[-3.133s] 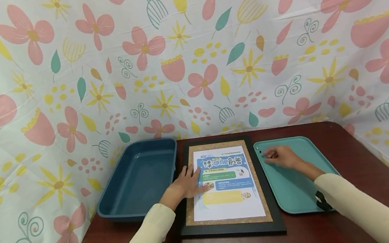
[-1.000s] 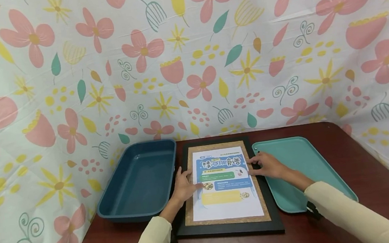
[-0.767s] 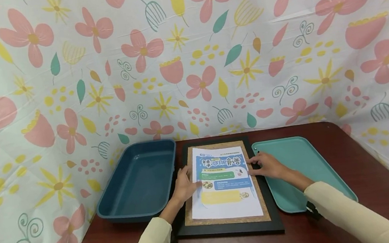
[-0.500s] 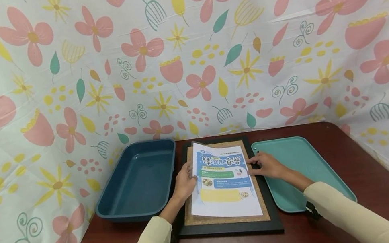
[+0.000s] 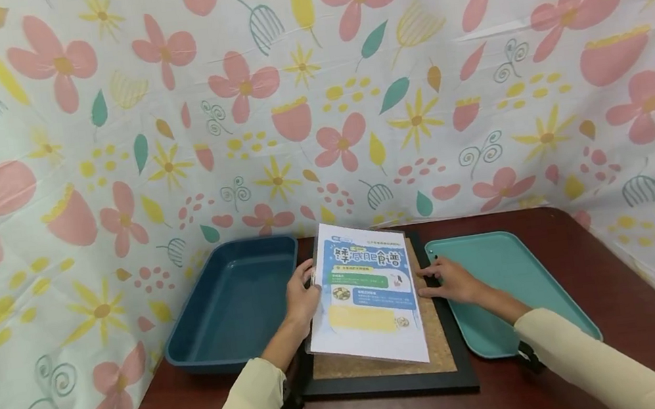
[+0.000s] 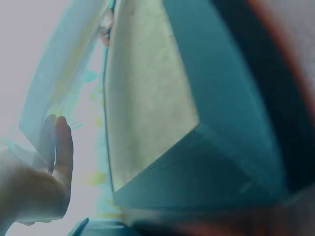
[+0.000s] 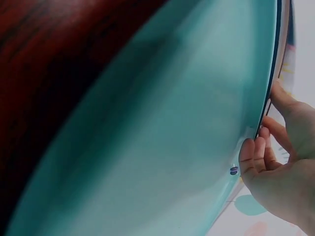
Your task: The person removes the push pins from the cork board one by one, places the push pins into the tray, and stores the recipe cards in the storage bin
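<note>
My left hand (image 5: 302, 296) grips the left edge of a printed sheet (image 5: 369, 295) with blue, green and yellow panels. The sheet hangs tilted above a cork board (image 5: 435, 334) in a black frame (image 5: 386, 385), baring cork at the right and bottom. A clear film edge shows round it in the left wrist view. My right hand (image 5: 450, 281) rests thumb and fingertips at the board's right edge, partly over the green tray (image 5: 510, 291). In the right wrist view a small dark pin-like piece (image 7: 234, 170) lies in the tray beside the curled fingers.
A deep blue rectangular bin (image 5: 235, 304) stands left of the board, close to the left hand. The dark red wooden table (image 5: 570, 379) bears everything. A flowered cloth (image 5: 314, 97) hangs behind and along both sides.
Earlier the sheet lay flat on the cork; my left hand has lifted it and drawn it slightly left. My right hand moved from the tray to the board's edge and has since stayed there.
</note>
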Motion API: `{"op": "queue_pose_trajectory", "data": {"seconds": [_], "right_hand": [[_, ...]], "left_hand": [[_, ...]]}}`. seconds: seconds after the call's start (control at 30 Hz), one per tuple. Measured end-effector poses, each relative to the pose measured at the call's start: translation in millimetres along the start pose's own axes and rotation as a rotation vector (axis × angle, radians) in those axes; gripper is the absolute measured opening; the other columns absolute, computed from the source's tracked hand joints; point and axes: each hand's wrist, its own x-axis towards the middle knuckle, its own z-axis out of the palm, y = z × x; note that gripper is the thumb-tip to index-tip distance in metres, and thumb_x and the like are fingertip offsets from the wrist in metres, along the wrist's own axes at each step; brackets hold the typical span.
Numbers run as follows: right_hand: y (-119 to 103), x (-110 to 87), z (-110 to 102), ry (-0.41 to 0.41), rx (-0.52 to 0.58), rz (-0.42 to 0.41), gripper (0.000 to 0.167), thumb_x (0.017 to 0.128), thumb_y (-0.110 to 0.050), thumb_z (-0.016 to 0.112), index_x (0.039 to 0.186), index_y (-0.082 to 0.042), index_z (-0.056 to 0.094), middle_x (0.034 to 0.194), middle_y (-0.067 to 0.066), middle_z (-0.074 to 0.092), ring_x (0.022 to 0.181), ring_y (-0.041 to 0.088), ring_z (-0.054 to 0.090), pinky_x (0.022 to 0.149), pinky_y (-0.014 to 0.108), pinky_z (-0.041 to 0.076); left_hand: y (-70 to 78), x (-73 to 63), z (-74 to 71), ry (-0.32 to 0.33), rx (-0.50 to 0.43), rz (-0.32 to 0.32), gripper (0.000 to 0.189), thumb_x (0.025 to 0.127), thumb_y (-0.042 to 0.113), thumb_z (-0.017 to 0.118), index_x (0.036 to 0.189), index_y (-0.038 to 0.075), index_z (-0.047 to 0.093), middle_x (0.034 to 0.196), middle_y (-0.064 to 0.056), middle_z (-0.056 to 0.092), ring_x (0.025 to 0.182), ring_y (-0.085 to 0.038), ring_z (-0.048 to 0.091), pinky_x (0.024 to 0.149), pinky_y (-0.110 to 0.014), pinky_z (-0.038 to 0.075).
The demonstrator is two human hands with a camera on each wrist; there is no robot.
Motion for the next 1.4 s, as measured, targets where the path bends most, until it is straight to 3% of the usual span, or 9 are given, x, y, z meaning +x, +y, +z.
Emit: {"op": "queue_pose_trajectory", "data": {"seconds": [0.23, 0.53, 0.93, 1.13, 1.4], "right_hand": [[0, -1.2, 1, -0.018, 0.026, -0.026, 0.051, 0.091, -0.019, 0.082, 0.130, 0.011, 0.067, 0.118, 0.024, 0.062, 0.091, 0.030, 0.053, 0.072, 0.033, 0.043], [2, -1.5, 2, -0.026, 0.050, -0.032, 0.053, 0.092, -0.019, 0.082, 0.133, 0.010, 0.065, 0.126, 0.025, 0.067, 0.094, 0.028, 0.054, 0.074, 0.034, 0.046], [2, -2.7, 0, 0.005, 0.029, -0.057, 0.052, 0.091, -0.019, 0.083, 0.131, 0.009, 0.067, 0.122, 0.023, 0.067, 0.098, 0.031, 0.059, 0.077, 0.041, 0.052], [2, -1.6, 0, 0.013, 0.034, -0.063, 0.052, 0.091, -0.019, 0.083, 0.131, 0.009, 0.067, 0.121, 0.022, 0.065, 0.100, 0.033, 0.059, 0.080, 0.044, 0.053], [0, -1.5, 1, 0.032, 0.029, -0.078, 0.050, 0.090, -0.015, 0.083, 0.130, 0.010, 0.067, 0.117, 0.021, 0.064, 0.096, 0.031, 0.059, 0.078, 0.043, 0.052]], "left_hand": [[20.7, 9.0, -32.5, 0.016, -0.077, -0.037, 0.069, 0.092, -0.014, 0.050, 0.157, 0.010, 0.045, 0.152, -0.015, 0.054, 0.128, -0.033, 0.060, 0.105, -0.047, 0.046], [30.7, 23.7, -95.6, 0.029, -0.097, -0.067, 0.067, 0.096, -0.014, 0.051, 0.158, 0.008, 0.042, 0.156, -0.018, 0.050, 0.129, -0.034, 0.057, 0.107, -0.045, 0.044], [19.3, 43.7, -170.3, 0.045, 0.019, -0.141, 0.069, 0.099, -0.011, 0.048, 0.164, 0.010, 0.032, 0.165, -0.015, 0.038, 0.143, -0.035, 0.047, 0.117, -0.049, 0.037], [14.2, 52.1, -202.6, 0.004, 0.046, -0.146, 0.072, 0.100, -0.011, 0.047, 0.165, 0.008, 0.025, 0.168, -0.017, 0.031, 0.147, -0.036, 0.041, 0.119, -0.049, 0.033], [0.1, 59.3, -237.9, -0.047, 0.147, -0.161, 0.068, 0.105, -0.001, 0.047, 0.167, 0.010, 0.022, 0.170, -0.017, 0.025, 0.144, -0.039, 0.042, 0.114, -0.052, 0.037]]}}
